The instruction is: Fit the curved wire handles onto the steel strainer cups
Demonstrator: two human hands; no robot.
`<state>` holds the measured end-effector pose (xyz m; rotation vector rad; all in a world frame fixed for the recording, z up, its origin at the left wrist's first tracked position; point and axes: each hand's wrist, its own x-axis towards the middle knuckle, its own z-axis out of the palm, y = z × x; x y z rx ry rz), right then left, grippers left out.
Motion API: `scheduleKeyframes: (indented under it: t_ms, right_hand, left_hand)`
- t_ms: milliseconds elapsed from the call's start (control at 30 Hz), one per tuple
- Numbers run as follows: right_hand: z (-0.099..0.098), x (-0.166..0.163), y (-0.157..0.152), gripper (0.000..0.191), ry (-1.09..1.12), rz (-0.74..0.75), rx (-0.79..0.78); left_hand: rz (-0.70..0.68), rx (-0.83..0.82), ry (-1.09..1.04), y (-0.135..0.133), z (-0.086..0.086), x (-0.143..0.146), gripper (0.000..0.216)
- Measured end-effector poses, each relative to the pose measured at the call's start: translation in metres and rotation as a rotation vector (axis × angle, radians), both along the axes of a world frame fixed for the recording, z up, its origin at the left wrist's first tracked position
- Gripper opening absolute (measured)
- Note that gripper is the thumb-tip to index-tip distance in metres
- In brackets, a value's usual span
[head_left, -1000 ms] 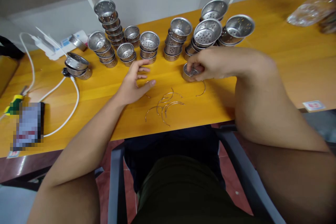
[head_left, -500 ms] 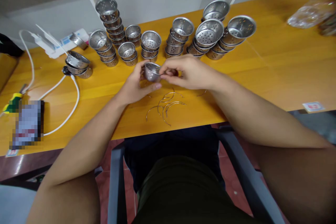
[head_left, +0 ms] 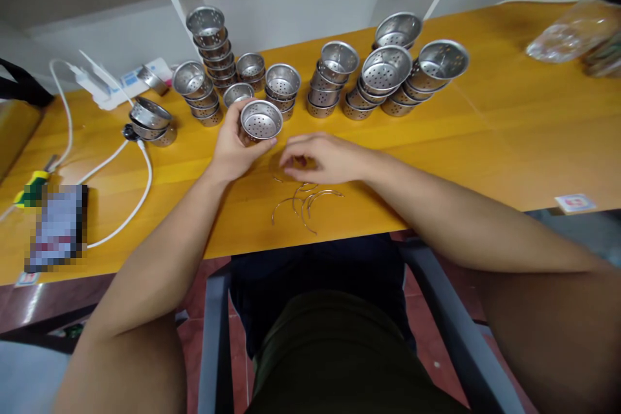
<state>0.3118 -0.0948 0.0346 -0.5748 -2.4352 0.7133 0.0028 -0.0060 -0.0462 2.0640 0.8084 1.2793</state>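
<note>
My left hand point(head_left: 236, 145) is closed around a small perforated metal cup point(head_left: 261, 121), which is tilted so that its holed inside faces me. To the right of the cup, my right hand point(head_left: 317, 158) hangs over the table with bent fingers. A gap shows between its thumb and fingertips, and I see nothing held there. Several thin curved wires point(head_left: 310, 197) lie loosely on the table just below my right hand, which partly covers them.
Stacks of perforated metal cups point(head_left: 324, 81) stand along the back of the orange table point(head_left: 504, 136). On the left are a power strip point(head_left: 114, 89), a white cable point(head_left: 148, 187), a yellow-green tool point(head_left: 32, 187) and a blurred flat item point(head_left: 57, 226). A clear plastic bag point(head_left: 563, 39) lies far right.
My left hand has turned the cup toward me and shifted it slightly up and left. My right hand has come off the cup's rim and moved down toward the wires.
</note>
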Motion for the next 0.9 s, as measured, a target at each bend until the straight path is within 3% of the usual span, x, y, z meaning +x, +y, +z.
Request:
scheduleKeyframes:
  t_ms: [100, 233, 367, 567, 700, 900]
  right_hand:
    - [-0.014, -0.013, -0.004, 0.029, -0.134, 0.059, 0.118]
    - [-0.015, -0.022, -0.003, 0.023, -0.253, 0.086, 0.245]
    - [0.003, -0.008, 0.004, 0.019, -0.334, -0.004, 0.154]
    - [0.026, 0.017, 0.009, 0.02, -0.493, -0.306, 0.007]
    - [0.03, 0.014, 0.006, 0.009, -0.545, -0.293, 0.055]
    - [0.047, -0.014, -0.01, 0.033, -0.751, -0.405, 0.031]
  left_hand:
    - [0.008, 0.022, -0.013, 0.01, -0.007, -0.005, 0.12]
    - [0.013, 0.001, -0.028, 0.009, -0.006, -0.005, 0.119]
    - [-0.007, -0.017, -0.046, 0.002, 0.002, -0.002, 0.115]
    - [-0.029, -0.056, -0.028, -0.001, 0.005, -0.003, 0.111]
    - [-0.032, -0.017, -0.006, 0.001, 0.002, -0.006, 0.107]
    - [-0.077, 0.076, -0.044, 0.004, 0.001, -0.008, 0.115]
